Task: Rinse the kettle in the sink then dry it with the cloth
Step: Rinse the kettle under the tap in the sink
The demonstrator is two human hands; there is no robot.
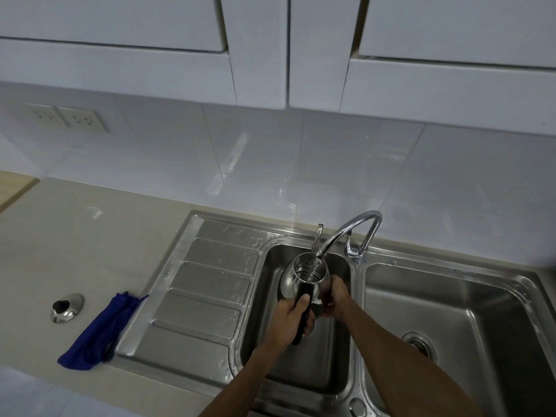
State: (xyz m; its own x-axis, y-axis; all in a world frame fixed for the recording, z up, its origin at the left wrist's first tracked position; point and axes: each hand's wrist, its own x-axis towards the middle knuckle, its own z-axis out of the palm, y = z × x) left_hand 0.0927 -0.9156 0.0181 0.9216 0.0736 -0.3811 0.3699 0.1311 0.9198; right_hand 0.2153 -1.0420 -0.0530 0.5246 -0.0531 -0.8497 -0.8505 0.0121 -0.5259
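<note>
A shiny steel kettle with a thin gooseneck spout and a black handle hangs over the left basin of the sink, its open mouth under the tap outlet. My left hand grips the black handle. My right hand holds the kettle's right side. Water runs from the curved chrome tap into the kettle. The blue cloth lies crumpled on the counter, left of the draining board. The kettle's steel lid with a black knob rests on the counter further left.
A ribbed, wet draining board adjoins the left basin. The right basin has a drain strainer. White cupboards hang overhead, and two wall sockets sit on the tiled wall at the left. The beige counter stretches leftward.
</note>
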